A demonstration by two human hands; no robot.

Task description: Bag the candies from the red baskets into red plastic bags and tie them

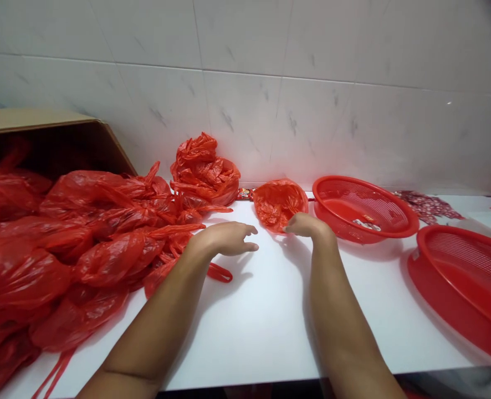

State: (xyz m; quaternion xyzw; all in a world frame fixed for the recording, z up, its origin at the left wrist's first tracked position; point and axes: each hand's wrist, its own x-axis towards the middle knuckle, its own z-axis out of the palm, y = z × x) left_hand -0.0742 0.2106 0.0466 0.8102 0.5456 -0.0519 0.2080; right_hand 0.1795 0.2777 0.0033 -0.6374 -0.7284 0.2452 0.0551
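My left hand [232, 238] hovers over the white table, thumb and fingers apart, with nothing between them. To its right, a red plastic bag [276, 202] stands with its mouth open, crumpled film showing inside. At the front right of that bag is my right hand [307, 224], its fingertips pinched together at the bag's edge. Many filled, knotted red plastic bags [116, 244] are heaped left of my left hand. Behind them, near the wall, sits a bunched pile of red plastic bags [206, 172].
A cardboard box [116, 147] lies open at the left, with red bags at its mouth. A red plastic basket [366, 208] holding a few small packets stands right of the bag, and a second red basket [457, 277] is nearer. A tiled wall [245, 100] closes off the back.
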